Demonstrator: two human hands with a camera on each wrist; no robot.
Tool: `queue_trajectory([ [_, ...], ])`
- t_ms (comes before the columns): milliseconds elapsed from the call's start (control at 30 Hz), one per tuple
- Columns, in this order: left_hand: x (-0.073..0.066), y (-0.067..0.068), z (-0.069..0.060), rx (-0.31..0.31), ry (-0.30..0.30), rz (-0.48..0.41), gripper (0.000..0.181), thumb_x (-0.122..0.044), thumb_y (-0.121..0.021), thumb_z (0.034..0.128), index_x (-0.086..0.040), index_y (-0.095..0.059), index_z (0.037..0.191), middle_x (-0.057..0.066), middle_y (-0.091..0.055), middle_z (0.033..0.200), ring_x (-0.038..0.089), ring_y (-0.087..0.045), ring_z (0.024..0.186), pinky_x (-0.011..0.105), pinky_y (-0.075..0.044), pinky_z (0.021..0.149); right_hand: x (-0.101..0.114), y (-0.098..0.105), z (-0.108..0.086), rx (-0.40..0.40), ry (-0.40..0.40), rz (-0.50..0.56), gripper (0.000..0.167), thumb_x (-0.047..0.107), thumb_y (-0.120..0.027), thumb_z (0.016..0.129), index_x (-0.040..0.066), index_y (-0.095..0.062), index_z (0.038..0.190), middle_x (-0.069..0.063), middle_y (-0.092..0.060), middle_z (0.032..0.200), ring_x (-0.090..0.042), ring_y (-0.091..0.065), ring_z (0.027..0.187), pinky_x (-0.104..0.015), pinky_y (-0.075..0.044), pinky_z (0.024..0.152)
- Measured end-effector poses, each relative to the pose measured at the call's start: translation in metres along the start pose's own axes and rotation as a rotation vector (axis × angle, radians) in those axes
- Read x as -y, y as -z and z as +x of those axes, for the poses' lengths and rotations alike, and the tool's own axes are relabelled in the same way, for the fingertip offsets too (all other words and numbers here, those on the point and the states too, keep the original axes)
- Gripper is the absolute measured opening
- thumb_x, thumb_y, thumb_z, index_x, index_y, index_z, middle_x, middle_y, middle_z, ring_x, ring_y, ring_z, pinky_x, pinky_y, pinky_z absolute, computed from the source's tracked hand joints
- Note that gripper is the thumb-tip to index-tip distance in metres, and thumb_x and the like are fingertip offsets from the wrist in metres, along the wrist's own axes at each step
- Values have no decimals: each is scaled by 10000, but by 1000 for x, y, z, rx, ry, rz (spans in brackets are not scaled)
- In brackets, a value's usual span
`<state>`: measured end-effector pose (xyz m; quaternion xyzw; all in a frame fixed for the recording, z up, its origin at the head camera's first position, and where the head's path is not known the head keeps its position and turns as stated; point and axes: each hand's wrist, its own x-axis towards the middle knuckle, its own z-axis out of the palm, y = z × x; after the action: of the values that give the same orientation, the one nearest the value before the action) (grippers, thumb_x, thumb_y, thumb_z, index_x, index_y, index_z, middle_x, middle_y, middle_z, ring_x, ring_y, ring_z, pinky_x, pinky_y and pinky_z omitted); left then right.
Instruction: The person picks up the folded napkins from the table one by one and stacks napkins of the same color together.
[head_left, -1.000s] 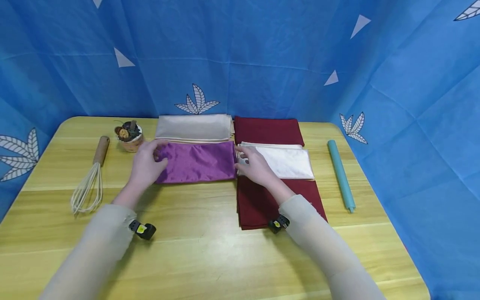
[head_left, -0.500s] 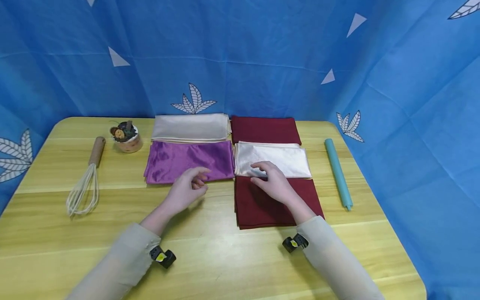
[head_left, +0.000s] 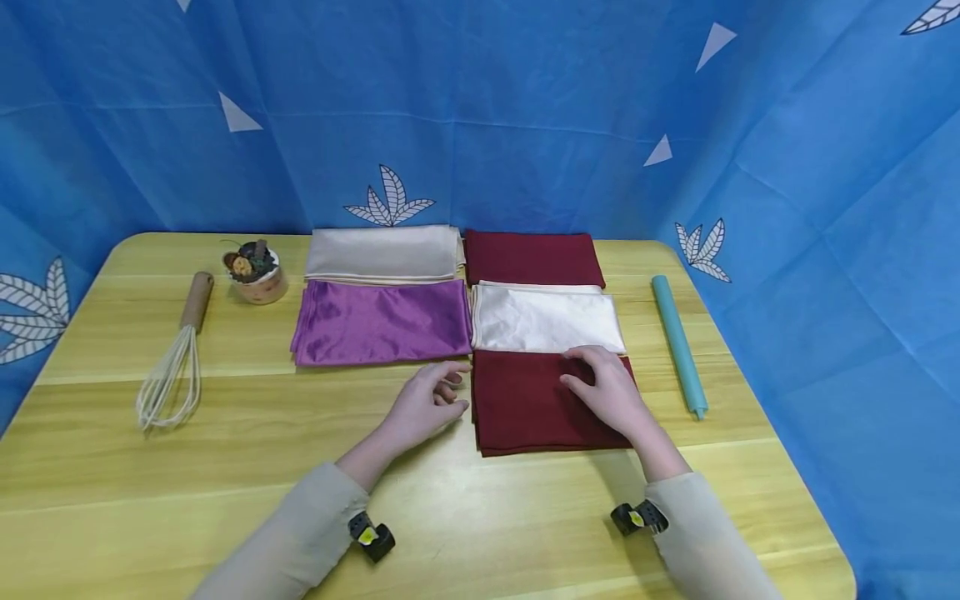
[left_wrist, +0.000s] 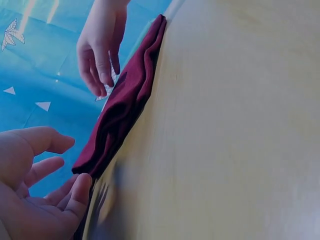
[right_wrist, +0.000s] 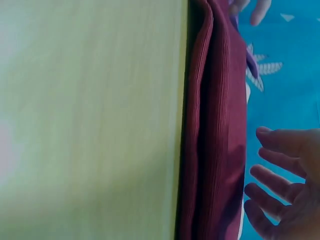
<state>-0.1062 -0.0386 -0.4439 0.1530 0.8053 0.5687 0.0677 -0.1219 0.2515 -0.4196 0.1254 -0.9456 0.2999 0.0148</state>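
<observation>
The near dark red folded cloth (head_left: 525, 408) lies flat at the front of the right column of cloths. At its left edge is my left hand (head_left: 426, 408), fingers loosely bent and nothing gripped. Over its right part hovers my right hand (head_left: 609, 392), also holding nothing; in the right wrist view the fingers (right_wrist: 272, 187) are spread apart from the cloth. Behind it lie a white satin folded cloth (head_left: 547, 321) and another dark red cloth (head_left: 532, 258). A purple satin folded cloth (head_left: 382, 321) and a grey-beige one (head_left: 382, 252) form the left column.
On the left of the wooden table (head_left: 262, 433) lie a whisk (head_left: 180, 354) with a wooden handle and a small decorated cup (head_left: 257, 273). A teal rolling-pin-like rod (head_left: 678, 346) lies along the right side. A blue curtain (head_left: 480, 83) hangs behind.
Both hands have left the sides of the purple cloth and moved right and nearer, to the front dark red cloth. The purple cloth stays in place, its left edge now uncovered.
</observation>
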Motion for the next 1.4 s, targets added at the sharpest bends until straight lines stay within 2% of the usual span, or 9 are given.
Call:
queue_trajectory([
  [300, -1, -12, 1, 4, 22, -53, 549, 41, -703, 780, -11, -555, 1307, 198, -553, 1132, 295, -565, 924, 339, -528, 798, -25, 15, -23, -60, -71, -45, 366, 86, -699, 855, -20, -597, 1190, -238, -487, 1272, -423, -390, 1198, -547, -296, 990],
  [467, -3, -18, 2, -17, 25, -13, 544, 25, -709, 780, -8, -559, 1302, 181, -544, 1060, 267, -576, 892, 310, -529, 782, -35, 21, -31, -101, -122, -88, 465, 90, -707, 848, -37, -538, 1262, -316, -432, 1293, -481, -361, 1203, -582, -266, 979],
  [633, -6, -23, 4, -30, 40, 30, 545, -3, -716, 774, -20, -565, 1298, 184, -529, 1042, 234, -585, 846, 317, -524, 770, -41, 27, -33, -56, -230, -80, 527, 182, -637, 916, -4, -440, 1368, -346, -463, 1248, -483, -392, 1156, -586, -319, 928],
  [833, -10, -28, 7, 18, 72, 57, 541, -3, -717, 781, -18, -556, 1297, 222, -495, 1184, 226, -591, 869, 317, -516, 779, -42, 29, -31, 23, -257, -21, 508, 158, -621, 921, 10, -427, 1367, -312, -516, 1155, -422, -496, 1015, -540, -416, 823],
  [900, -10, -30, 9, 20, 74, 79, 516, -1, -717, 780, -16, -571, 1274, 215, -486, 1177, 202, -574, 845, 305, -505, 763, -43, 29, -31, 32, -251, -32, 489, 131, -633, 909, 13, -451, 1347, -301, -519, 1155, -404, -490, 997, -528, -413, 811],
  [1033, -9, -35, 11, 10, 51, 182, 435, -6, -720, 761, -38, -622, 1184, 199, -491, 1135, 188, -531, 808, 313, -474, 746, -45, 27, -30, 29, -224, -59, 430, 80, -672, 871, 14, -527, 1271, -224, -559, 1014, -336, -480, 883, -451, -391, 746],
  [1167, -8, -39, 14, 19, 8, 288, 380, -6, -710, 737, -65, -644, 1107, 165, -559, 1076, 266, -528, 940, 400, -445, 851, -47, 24, -29, 22, -219, -26, 368, 45, -695, 845, 23, -579, 1194, -122, -494, 837, -260, -439, 751, -373, -341, 670],
  [1267, -7, -40, 16, 28, -4, 308, 361, 7, -701, 729, -69, -649, 1077, 137, -600, 1046, 311, -514, 1036, 447, -417, 916, -48, 22, -29, 25, -239, 7, 340, 33, -695, 841, 35, -589, 1165, -87, -425, 786, -234, -404, 713, -357, -321, 653],
  [1400, -8, -41, 16, 29, 1, 306, 350, 21, -689, 730, -71, -658, 1066, 117, -610, 1015, 293, -535, 990, 427, -436, 882, -48, 21, -30, 3, -261, 29, 314, 22, -699, 832, 47, -606, 1130, -56, -404, 720, -212, -384, 670, -345, -317, 636],
])
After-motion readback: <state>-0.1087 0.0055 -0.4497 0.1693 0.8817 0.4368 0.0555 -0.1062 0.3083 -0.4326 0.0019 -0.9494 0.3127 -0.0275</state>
